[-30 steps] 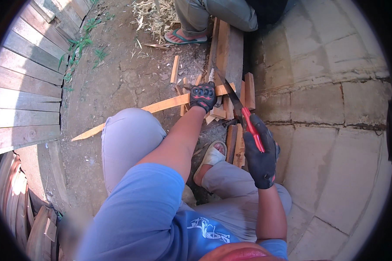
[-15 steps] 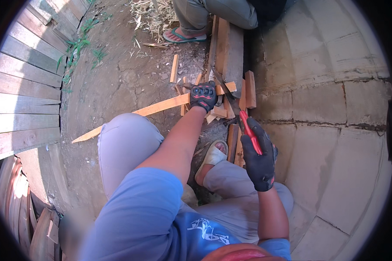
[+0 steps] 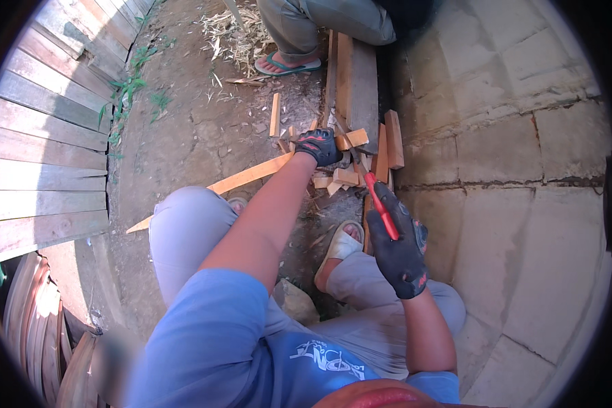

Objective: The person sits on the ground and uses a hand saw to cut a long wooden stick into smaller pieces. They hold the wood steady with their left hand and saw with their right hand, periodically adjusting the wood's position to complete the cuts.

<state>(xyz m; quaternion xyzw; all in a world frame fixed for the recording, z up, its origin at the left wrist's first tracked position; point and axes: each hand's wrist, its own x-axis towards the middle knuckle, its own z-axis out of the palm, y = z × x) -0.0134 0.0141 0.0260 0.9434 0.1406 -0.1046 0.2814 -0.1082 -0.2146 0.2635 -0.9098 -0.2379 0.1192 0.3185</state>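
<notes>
My left hand, in a black glove with red trim, is closed over a long pale wooden strip and presses it down on the low wood pile. The strip's pointed far end reaches down-left past my knee. Its short right end sticks out beyond my glove. In my gloved right hand is a handsaw by its red handle, fingers wrapped round it. The saw's dark blade crosses the strip just right of my left hand; part of the blade is hidden by the wood.
Short wooden offcuts lie beneath the strip. Upright blocks lean by the concrete block wall. Ahead, another person's sandalled foot rests beside long beams and wood shavings. Plank fencing stands left.
The saw has slid a little forward, its handle now closer to the strip. My left hand has tilted over on the strip, and the view has shifted slightly.
</notes>
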